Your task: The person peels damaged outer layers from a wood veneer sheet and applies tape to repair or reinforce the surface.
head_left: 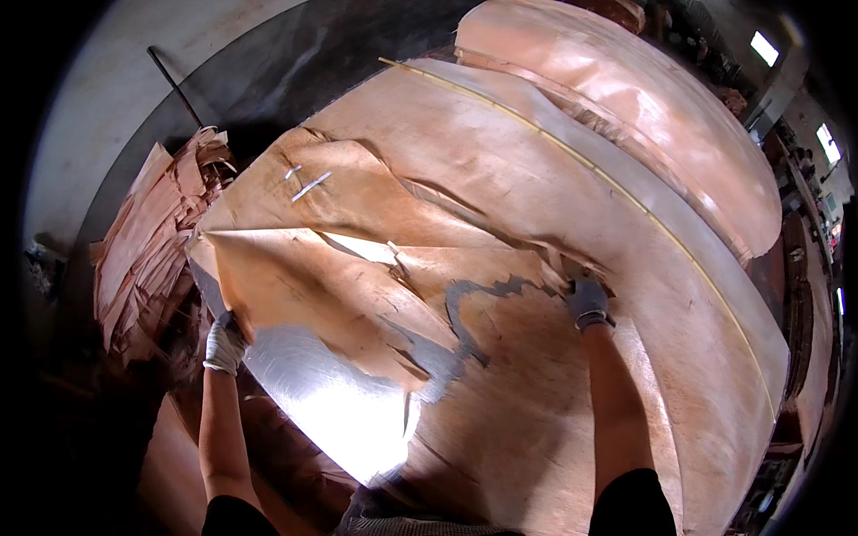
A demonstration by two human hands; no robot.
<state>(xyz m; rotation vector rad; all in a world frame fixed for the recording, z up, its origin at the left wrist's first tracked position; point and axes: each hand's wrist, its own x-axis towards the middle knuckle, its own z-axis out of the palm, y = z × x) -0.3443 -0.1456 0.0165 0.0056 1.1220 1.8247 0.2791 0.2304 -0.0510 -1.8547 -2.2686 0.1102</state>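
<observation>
A thin, torn sheet of reddish wood veneer lies over a shiny metal table. My left hand, in a pale work glove, grips the near-left edge of that sheet. In a grey glove, my right hand presses on or pinches the ragged torn edge where this sheet meets a larger veneer sheet lying beneath and beyond it. Cracks and splits run across the torn sheet, and two pale tape strips sit near its far-left corner.
A heap of veneer scraps is piled left of the table. Another stack of veneer lies at the far right behind a thin yellow strip. A dark rod leans on the grey floor at the upper left.
</observation>
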